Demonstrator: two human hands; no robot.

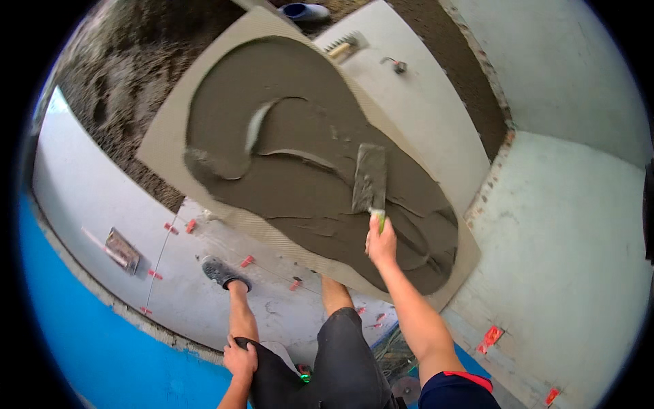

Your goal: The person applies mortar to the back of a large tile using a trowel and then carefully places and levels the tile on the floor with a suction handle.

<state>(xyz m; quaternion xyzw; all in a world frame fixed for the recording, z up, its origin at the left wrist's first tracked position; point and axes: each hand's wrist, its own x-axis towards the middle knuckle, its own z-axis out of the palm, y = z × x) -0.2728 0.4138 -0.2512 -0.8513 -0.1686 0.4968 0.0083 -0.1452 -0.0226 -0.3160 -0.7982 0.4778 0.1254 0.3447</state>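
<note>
My right hand (380, 238) is closed on the handle of a flat trowel (370, 177), whose mortar-smeared blade rests on a thick, uneven layer of grey mortar (293, 191). That layer covers most of a large tile (163, 150) with a finely ridged beige surface, lying in front of me. My left hand (240, 356) grips my left knee near the hem of my dark shorts, its fingers curled over it and holding no tool. My left foot, in a grey clog (221, 273), stands on pale floor tiles beside the large tile.
A notched trowel (344, 46) and a small tool (398, 67) lie on a white slab behind. Another trowel (122, 251) is at left among red levelling clips (191, 225). Rough soil (116, 95), a blue surface (82, 320), pale panels (558, 232) and a shoe (303, 11) surround the work.
</note>
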